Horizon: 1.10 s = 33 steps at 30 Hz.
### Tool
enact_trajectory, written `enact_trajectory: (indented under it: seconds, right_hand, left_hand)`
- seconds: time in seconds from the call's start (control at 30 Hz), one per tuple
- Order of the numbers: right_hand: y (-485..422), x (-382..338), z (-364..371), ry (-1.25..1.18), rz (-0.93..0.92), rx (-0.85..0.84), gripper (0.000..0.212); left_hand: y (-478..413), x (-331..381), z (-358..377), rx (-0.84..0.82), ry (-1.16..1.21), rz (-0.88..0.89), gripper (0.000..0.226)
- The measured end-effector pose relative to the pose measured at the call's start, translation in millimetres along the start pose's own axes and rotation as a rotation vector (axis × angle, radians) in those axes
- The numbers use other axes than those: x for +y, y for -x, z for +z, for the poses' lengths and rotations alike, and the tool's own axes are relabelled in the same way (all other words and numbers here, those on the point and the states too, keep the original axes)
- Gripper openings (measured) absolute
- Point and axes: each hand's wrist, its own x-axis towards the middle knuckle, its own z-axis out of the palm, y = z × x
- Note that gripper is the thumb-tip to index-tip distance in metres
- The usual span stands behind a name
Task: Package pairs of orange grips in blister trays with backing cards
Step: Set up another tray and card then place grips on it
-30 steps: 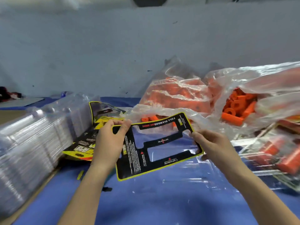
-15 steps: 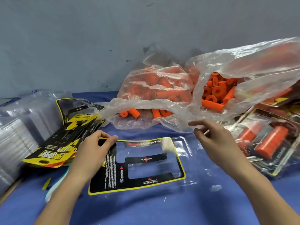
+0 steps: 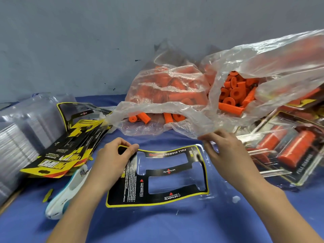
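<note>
Left hand [image 3: 114, 159] pinches the backing card's [image 3: 157, 178] top-left corner, card lying on the clear tray [image 3: 213, 185] mid-bench; right hand [image 3: 226, 151] hovers spread by the bag [image 3: 192, 123]; grips [image 3: 233, 95] next, I'd guess.

Open blue table [image 3: 157, 225] runs along the near edge, between and below the two forearms. The backing card [image 3: 157, 176] lies flat in a clear tray [image 3: 215, 181] at the centre; the left hand [image 3: 114, 160] holds its left end. Just behind it the rim of the plastic bag [image 3: 175, 109] sags low across the way to the loose grips [image 3: 235, 95], and the right hand [image 3: 226, 151] touches that rim. To the right, finished packs [image 3: 289, 151] crowd the table. To the left, a heap of cards [image 3: 70, 146] and stacked trays [image 3: 21, 137] block the side. A white stapler [image 3: 66, 193] lies just beside the left forearm.
</note>
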Motion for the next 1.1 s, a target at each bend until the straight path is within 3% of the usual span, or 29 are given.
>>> enact_trajectory:
  seconds: [0.4, 0.67, 1.1]
  right_hand:
    - [5.1, 5.5, 10.0, 0.137, -0.036, -0.105, 0.018]
    - [5.3, 6.1, 8.9, 0.196, -0.039, -0.203, 0.025]
    - [4.8, 7.5, 12.6, 0.201, -0.032, -0.216, 0.027]
  left_hand:
    - [-3.0, -9.7, 2.1, 0.015, -0.053, 0.058, 0.024]
    - [-0.1, -15.2, 8.3, 0.083, -0.293, 0.177, 0.022]
    - [1.4, -17.4, 18.8, 0.041, -0.267, 0.199, 0.021]
